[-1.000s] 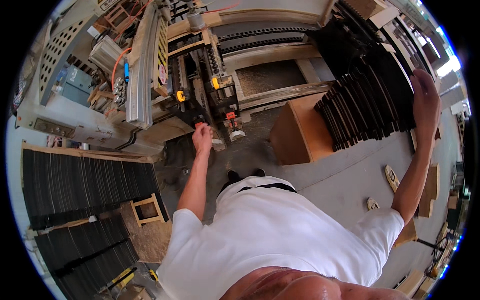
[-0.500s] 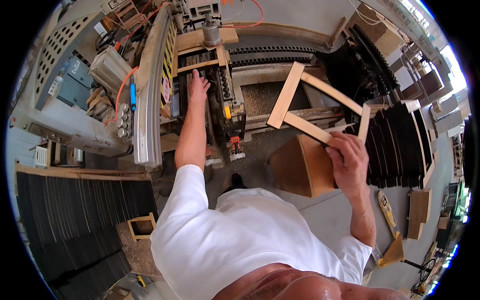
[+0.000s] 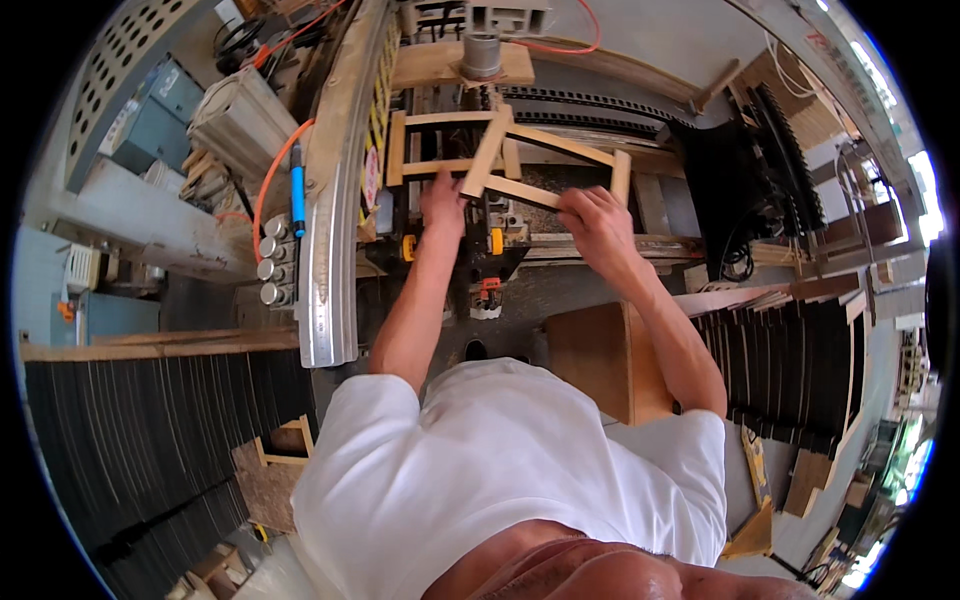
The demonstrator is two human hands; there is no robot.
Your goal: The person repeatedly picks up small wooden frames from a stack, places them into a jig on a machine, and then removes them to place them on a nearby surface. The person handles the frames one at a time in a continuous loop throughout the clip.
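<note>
A light wooden frame (image 3: 397, 150), four-sided with dark inner edges, lies on the machine bed ahead of me. My left hand (image 3: 443, 207) is closed at its near bar, with the fingertips partly hidden. In my right hand (image 3: 600, 228) is a second wooden frame (image 3: 487, 152), gripped by its near bar close to the right corner. This frame is tilted, and its wide left bar overlaps the right end of the first frame in view. A metal cylinder (image 3: 481, 58) of the machine stands just beyond the frames.
A metal rail (image 3: 330, 240) with a blue pen-like object (image 3: 297, 190) runs along my left. Stacks of dark-edged frames stand at left (image 3: 150, 420) and right (image 3: 790, 370). A brown wooden box (image 3: 590, 360) is beside my right arm. Black cable chain (image 3: 590, 112) lies behind.
My right hand has brought its frame left and forward over the machine. The left hand's fingers have closed at the first frame, which shows more fully. My view has shifted left.
</note>
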